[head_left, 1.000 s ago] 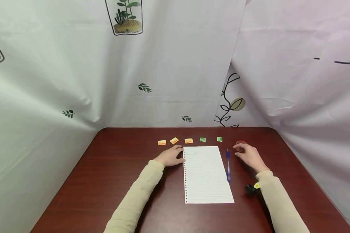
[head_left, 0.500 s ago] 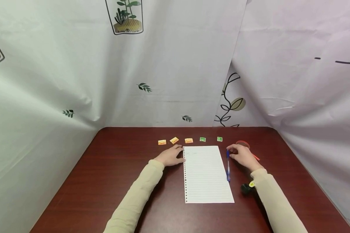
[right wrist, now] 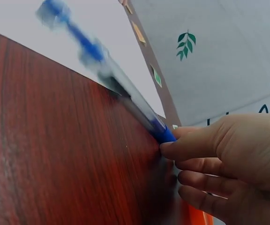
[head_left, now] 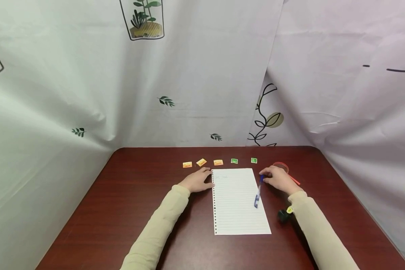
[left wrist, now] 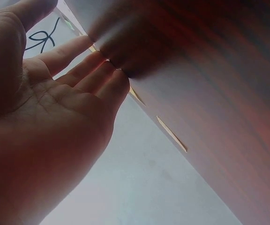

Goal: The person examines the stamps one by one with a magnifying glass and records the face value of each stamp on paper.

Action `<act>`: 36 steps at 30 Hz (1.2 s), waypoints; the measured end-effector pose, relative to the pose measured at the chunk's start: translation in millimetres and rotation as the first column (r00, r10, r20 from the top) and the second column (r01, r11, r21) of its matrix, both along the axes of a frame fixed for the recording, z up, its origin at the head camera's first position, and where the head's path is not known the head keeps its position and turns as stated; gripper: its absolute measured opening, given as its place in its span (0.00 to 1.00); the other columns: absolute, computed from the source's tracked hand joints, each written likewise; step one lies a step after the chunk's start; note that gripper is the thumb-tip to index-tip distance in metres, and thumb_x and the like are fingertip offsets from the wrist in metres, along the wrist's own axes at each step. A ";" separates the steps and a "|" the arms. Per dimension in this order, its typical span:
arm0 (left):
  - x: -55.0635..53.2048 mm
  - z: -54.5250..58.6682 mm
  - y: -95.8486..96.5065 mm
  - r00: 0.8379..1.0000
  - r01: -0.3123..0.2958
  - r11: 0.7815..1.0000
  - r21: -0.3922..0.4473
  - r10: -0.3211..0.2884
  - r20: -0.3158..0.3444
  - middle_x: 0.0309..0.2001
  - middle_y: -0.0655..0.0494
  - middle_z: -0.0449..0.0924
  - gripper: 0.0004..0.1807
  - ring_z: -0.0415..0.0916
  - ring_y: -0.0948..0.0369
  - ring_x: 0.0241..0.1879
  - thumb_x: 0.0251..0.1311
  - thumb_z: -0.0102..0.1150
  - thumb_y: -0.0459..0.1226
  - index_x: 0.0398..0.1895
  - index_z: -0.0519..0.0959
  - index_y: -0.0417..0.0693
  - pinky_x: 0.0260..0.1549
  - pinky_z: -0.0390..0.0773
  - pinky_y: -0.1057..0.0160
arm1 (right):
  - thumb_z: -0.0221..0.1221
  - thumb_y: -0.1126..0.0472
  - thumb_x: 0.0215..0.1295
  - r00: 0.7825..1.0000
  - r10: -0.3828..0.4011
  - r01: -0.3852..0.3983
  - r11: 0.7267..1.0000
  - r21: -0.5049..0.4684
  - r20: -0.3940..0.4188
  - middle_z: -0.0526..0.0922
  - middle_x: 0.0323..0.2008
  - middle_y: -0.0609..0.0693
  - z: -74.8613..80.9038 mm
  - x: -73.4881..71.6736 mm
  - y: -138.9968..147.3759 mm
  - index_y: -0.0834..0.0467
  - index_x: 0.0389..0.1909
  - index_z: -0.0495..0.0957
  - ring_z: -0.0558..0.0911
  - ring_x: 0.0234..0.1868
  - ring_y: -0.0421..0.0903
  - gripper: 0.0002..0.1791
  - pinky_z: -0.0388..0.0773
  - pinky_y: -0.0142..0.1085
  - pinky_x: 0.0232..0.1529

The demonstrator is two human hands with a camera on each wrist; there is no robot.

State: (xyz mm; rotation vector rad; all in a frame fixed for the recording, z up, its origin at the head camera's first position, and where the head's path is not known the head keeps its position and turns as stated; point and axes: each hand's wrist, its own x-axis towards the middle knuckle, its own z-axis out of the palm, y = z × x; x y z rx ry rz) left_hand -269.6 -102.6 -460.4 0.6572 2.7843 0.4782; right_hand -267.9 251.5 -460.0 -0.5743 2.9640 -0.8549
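My right hand (head_left: 278, 179) pinches a clear-barrelled blue ballpoint pen (head_left: 258, 195) by one blue end. In the right wrist view the thumb and forefinger hold that end, and the far end of the pen (right wrist: 86, 44) is blurred. The pen slants over the right edge of a white lined sheet of paper (head_left: 237, 210) with punched holes down its left side. Faint marks show near the sheet's top. At the upper left edge of the paper lies my left hand (head_left: 196, 181), fingers extended, thumb and fingertips right at the holes; it holds nothing.
Beyond the sheet runs a row of small stamp-like pieces, orange (head_left: 218, 162) and green (head_left: 234, 161). A red ring with a straight red handle (head_left: 281, 165) lies partly behind my right hand. A dark object (head_left: 283, 216) sits beside the right sleeve. White printed cloth (head_left: 202, 75) surrounds the table.
My right hand has moved left from beside the red ring to the pen and taken hold of it. The pen's lower end has swung left over the sheet. The left hand has stayed still.
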 end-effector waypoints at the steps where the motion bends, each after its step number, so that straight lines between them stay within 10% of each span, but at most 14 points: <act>1: 0.2 0.3 0.0 1.000 -0.001 1.000 0.001 0.001 0.001 0.76 0.45 0.58 0.36 0.64 0.50 0.71 0.70 0.58 0.52 0.75 0.66 0.44 0.64 0.70 0.51 | 0.64 0.71 0.62 1.000 -0.002 0.002 1.000 0.000 0.004 0.84 0.44 0.58 0.5 -0.3 -0.6 0.64 0.48 0.85 0.82 0.47 0.57 0.13 0.80 0.54 0.49; 36: 2.3 1.4 0.8 1.000 -0.009 1.000 0.005 0.009 -0.003 0.76 0.44 0.59 0.36 0.65 0.49 0.70 0.69 0.59 0.51 0.74 0.67 0.43 0.64 0.70 0.50 | 0.64 0.65 0.66 1.000 0.020 -0.020 0.999 0.045 -0.002 0.76 0.24 0.47 1.6 3.0 -3.2 0.63 0.36 0.81 0.72 0.26 0.42 0.04 0.70 0.36 0.30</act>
